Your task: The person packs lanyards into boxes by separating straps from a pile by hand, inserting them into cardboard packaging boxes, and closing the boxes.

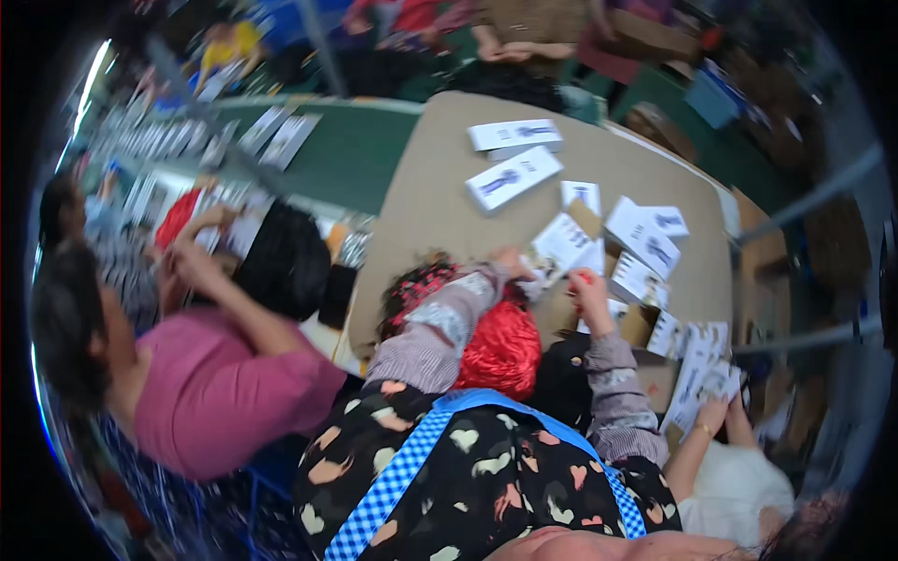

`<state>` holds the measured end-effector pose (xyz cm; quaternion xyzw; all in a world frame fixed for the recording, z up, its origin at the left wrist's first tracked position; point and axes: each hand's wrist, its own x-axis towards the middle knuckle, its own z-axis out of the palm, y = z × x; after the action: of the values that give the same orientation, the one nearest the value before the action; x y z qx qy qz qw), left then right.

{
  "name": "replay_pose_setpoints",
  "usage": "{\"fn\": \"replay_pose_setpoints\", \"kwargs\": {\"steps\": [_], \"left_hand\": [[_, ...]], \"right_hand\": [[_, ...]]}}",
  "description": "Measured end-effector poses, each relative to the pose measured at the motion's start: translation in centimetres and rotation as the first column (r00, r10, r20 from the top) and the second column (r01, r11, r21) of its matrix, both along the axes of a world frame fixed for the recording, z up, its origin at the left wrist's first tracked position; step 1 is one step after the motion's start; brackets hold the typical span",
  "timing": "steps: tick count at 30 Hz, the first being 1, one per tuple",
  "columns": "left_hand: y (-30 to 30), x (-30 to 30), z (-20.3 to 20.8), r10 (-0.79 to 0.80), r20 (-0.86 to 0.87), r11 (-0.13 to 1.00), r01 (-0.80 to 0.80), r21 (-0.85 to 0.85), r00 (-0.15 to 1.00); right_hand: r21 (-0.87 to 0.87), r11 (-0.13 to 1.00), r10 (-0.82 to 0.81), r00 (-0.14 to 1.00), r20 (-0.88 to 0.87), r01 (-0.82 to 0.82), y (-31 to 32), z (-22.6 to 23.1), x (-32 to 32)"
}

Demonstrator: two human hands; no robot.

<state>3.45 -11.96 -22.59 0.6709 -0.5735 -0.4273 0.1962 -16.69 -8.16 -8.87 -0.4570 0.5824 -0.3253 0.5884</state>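
In front of me my left hand (510, 263) reaches over the table beside a white printed carton (540, 273). Motion blur hides whether its fingers grip the carton's edge. My right hand (590, 299) is raised a little to the right, its fingers curled, with a small red spot at the fingertips that I cannot make out. Below my hands a shiny red bundle of hair-like strands (503, 348) lies against my front, under my left forearm. Another white carton (567, 241) with dark print lies just beyond my hands.
Several white cartons (645, 241) lie heaped on the right of the brown table (421, 187), and a long white carton (514, 178) lies farther back. Left of me a person in a pink top (234, 383) works near a black bundle (290, 252). At lower right, another person's hands (716, 416) hold cartons.
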Motion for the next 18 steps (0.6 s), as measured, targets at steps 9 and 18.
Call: {"fn": "replay_pose_setpoints", "kwargs": {"steps": [9,18], "left_hand": [[8.0,1.5,2.7,0.102,-0.592,0.986,-0.16,-0.046,0.799],[15.9,2.5,11.1,0.15,-0.87,0.989,-0.083,0.126,0.47]], "right_hand": [[-0.292,0.948,-0.015,0.938,0.346,0.123,-2.3,10.3,2.6],[-0.31,0.948,0.057,0.923,0.381,0.069,-1.4,11.8,4.8]]}}
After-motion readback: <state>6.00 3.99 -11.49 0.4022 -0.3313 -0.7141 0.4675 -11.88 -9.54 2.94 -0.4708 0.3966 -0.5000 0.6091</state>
